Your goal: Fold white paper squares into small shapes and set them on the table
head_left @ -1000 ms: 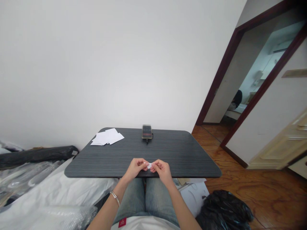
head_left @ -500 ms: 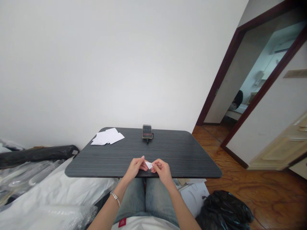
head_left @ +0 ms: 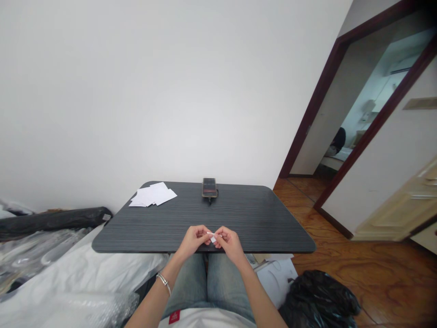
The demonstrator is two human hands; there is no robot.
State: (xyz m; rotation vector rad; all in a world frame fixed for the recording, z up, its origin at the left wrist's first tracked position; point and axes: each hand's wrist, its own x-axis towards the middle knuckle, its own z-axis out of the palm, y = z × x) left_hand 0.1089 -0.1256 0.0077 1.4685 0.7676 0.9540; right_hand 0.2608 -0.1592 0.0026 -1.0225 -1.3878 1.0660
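Observation:
A small piece of folded white paper is pinched between my two hands, over the near edge of the dark table. My left hand grips its left side, thumb on top. On the opposite side, my right hand pinches it between thumb and fingers. Most of the paper is covered by the fingertips, so its full shape is hidden. Several loose white sheets lie overlapping at the table's far left.
At the back of the table a phone-like device leans on a stand, with a cable in front. Plastic-wrapped goods lie left of the table. On the floor to the right sits a black plastic bag, beside a white paper bag.
My left thumb has come down onto the paper, and my fingers have closed in around it. Less of the white paper shows now.

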